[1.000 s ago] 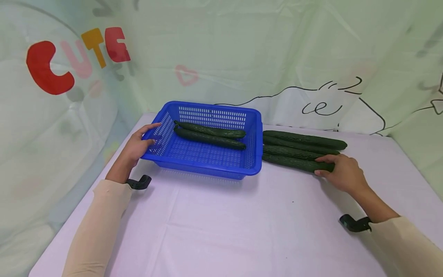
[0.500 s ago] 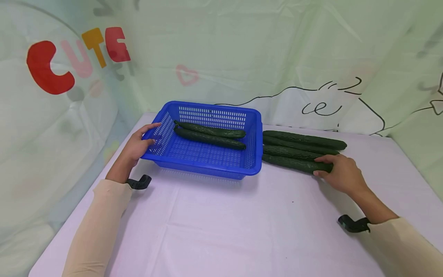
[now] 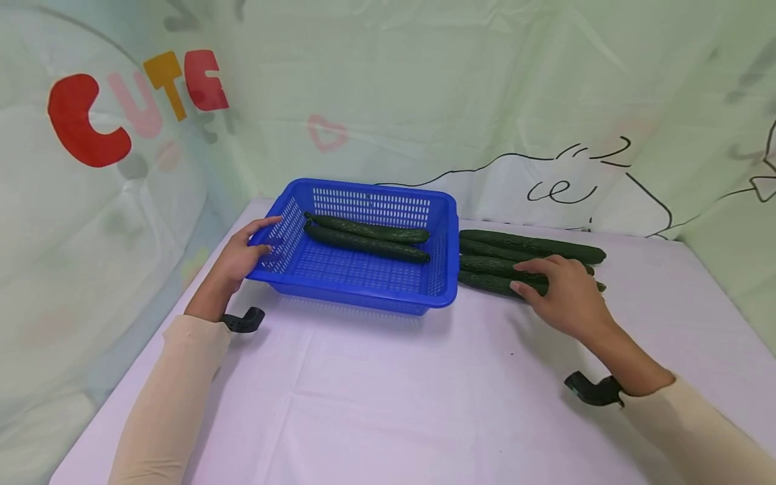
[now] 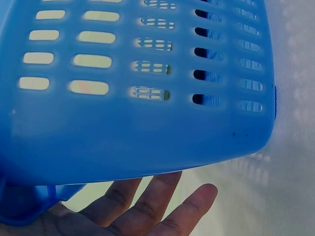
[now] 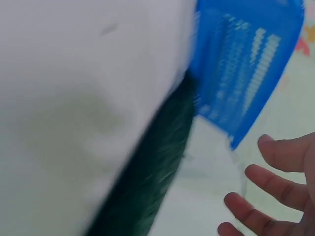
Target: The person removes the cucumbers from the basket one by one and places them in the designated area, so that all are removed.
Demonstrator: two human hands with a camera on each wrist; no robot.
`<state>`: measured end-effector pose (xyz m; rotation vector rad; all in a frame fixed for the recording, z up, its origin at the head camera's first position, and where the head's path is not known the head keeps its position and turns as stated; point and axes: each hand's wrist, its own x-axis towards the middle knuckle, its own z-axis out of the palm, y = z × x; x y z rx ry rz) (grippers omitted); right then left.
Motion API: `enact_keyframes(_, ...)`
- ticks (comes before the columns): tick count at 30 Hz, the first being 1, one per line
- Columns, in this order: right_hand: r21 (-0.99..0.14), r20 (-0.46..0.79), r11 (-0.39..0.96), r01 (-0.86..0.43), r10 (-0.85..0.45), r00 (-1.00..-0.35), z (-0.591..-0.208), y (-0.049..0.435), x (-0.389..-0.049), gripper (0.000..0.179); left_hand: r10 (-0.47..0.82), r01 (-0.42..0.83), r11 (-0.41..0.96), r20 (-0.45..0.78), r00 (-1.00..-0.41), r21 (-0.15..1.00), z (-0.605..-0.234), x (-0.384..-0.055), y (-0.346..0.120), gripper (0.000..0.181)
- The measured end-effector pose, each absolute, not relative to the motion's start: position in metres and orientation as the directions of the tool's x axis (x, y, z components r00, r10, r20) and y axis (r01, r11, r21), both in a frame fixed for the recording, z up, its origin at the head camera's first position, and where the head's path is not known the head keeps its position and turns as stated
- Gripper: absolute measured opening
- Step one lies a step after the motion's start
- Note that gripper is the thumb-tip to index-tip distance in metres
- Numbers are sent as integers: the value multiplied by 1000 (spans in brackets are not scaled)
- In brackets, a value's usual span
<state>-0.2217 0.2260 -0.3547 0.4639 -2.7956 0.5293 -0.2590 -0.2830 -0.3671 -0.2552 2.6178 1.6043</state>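
Note:
My left hand (image 3: pixel 236 259) holds the left rim of a blue perforated plastic basket (image 3: pixel 358 294). Beyond the edge of the basket wall, the left wrist view shows its fingers (image 4: pixel 147 209), partly hidden by the plastic. Two dark green cucumbers (image 3: pixel 366 242) lie side by side in the basket. To its right, several more cucumbers (image 3: pixel 533 244) lie together on the table. Over the front ones is my right hand (image 3: pixel 566 296), thumb and fingers apart. In the right wrist view a blurred cucumber (image 5: pixel 147 172) shows a gap from the fingertips.
A white cloth covers the table (image 3: pixel 388 391). Close behind the basket and cucumbers stands a pale green fabric backdrop (image 3: pixel 424 101) with drawn lines. Another sheet at the left bears coloured letters (image 3: pixel 87 118).
My right hand has moved left along the loose cucumbers, away from the right end of the front one, which now shows. My left hand and the basket stay in place.

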Motion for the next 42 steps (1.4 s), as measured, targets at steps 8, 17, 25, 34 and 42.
enact_keyframes(8,-281,459,794,-538,-381,-802,-327,166,-228,23,-113,-167,459,-129,-985,873,-366,-258,-283,61)
enact_keyframes(17,-262,319,770,-582,-500,-805,-318,118,-255,26,-104,-177,454,-145,-984,873,-368,-260,-283,62)
enact_keyframes(25,-383,138,730,-566,-561,-816,-300,84,-282,27,-103,-159,467,-125,-987,870,-367,-260,-284,62)
enact_keyframes(34,-484,-20,723,-493,-572,-820,-281,55,-294,28,-106,-167,462,-133,-985,871,-367,-259,-284,61)
enact_keyframes(42,-513,-69,733,-447,-554,-830,-282,35,-317,27,-104,-169,455,-137,-985,874,-366,-259,-284,61)
